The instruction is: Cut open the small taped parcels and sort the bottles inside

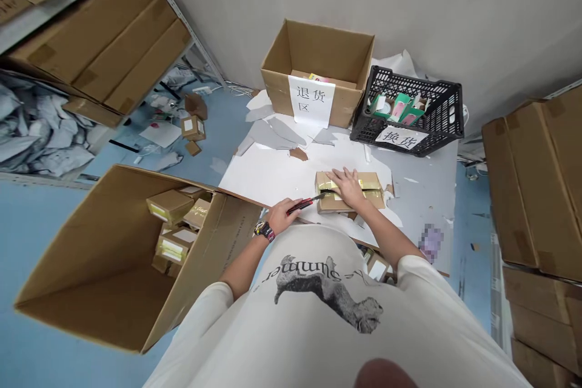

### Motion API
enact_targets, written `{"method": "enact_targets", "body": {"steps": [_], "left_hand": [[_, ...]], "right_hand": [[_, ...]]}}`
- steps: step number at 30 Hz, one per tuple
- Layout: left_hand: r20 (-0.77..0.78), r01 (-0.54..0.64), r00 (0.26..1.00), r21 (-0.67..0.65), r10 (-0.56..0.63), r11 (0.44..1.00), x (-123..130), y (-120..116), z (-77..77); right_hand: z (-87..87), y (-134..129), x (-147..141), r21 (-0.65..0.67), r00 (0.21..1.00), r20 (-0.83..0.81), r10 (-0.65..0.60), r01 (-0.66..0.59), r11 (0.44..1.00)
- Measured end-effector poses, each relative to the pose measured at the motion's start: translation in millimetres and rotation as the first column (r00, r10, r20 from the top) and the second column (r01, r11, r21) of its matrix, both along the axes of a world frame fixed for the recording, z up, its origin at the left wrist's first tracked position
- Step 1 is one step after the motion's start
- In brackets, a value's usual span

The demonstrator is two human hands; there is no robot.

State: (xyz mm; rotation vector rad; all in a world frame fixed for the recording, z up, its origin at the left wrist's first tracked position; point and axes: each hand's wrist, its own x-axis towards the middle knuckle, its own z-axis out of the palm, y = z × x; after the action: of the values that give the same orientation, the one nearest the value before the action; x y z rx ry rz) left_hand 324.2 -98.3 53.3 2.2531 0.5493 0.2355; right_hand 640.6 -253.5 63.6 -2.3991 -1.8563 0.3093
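Nearest, just ahead of the person's cream T-shirt, the left hand, with a wristwatch on its wrist, is closed around the red-and-black handle of a utility knife. The knife points rightward, and its tip appears to reach the top of a kraft parcel bound with yellow tape, though any contact is hard to make out. The right hand lies open on the parcel, fingers lightly spread, pressing down without gripping anything. The parcel's long axis runs side to side across the person's front; the right hand is on it, while the left stays just off its left end.

Left of the parcel, a large open carton holds small packages. Beyond the parcel, torn white sheeting lies on the table, with a carton bearing a paper sign and a black plastic crate farther on. Farther still, to the left of the parcel, flattened cartons sit on a shelf above a heap of grey mailers.
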Motion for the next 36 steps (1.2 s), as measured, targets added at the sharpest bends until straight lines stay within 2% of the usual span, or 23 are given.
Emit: {"method": "enact_targets", "body": {"steps": [3, 7, 10, 12, 17, 24, 28, 33, 36], "left_hand": [[-0.047, 0.025, 0.999, 0.120, -0.020, 0.993, 12, 6, -4.2], [-0.099, 0.191, 0.980, 0.236, -0.172, 0.953, 28, 32, -3.3], [-0.110, 0.308, 0.951, 0.225, -0.290, 0.924, 32, 54, 3.7], [-0.096, 0.320, 0.947, 0.180, -0.307, 0.930, 33, 65, 8.3], [-0.103, 0.243, 0.966, 0.068, -0.235, 0.968, 34, 70, 11.1], [-0.062, 0.163, 0.985, 0.043, -0.160, 0.986, 37, 60, 4.9], [-0.004, 0.023, 1.000, 0.064, -0.023, 0.998, 39, 75, 8.3], [-0.042, 0.057, 0.998, 0.069, -0.054, 0.996, 43, 102, 17.6], [-0.029, -0.117, 0.992, 0.049, 0.119, 0.992, 32, 104, 7.8]], "right_hand": [[-1.3, 0, -1, 0.013, 1.000, 0.020, 0.021, -0.021, 1.000], [-7.0, -4, -10, 0.045, 0.998, 0.065, 0.004, -0.007, 0.999], [-11.8, -9, -16, 0.078, 0.998, 0.068, -0.020, 0.014, 0.997], [-13.3, -10, -19, 0.084, 0.999, 0.042, -0.031, 0.028, 0.996], [-11.2, -9, -21, 0.033, 0.994, -0.071, -0.077, 0.080, 0.996], [-8.6, -7, -18, 0.043, 0.991, -0.099, -0.086, 0.090, 0.995], [-10.0, -8, -21, 0.078, 0.989, -0.108, -0.099, 0.108, 0.991], [-2.5, -10, -22, 0.160, 0.983, -0.125, -0.134, 0.153, 0.975], [8.7, -17, -11, 0.261, 0.952, -0.140, -0.273, 0.301, 0.917]]}}
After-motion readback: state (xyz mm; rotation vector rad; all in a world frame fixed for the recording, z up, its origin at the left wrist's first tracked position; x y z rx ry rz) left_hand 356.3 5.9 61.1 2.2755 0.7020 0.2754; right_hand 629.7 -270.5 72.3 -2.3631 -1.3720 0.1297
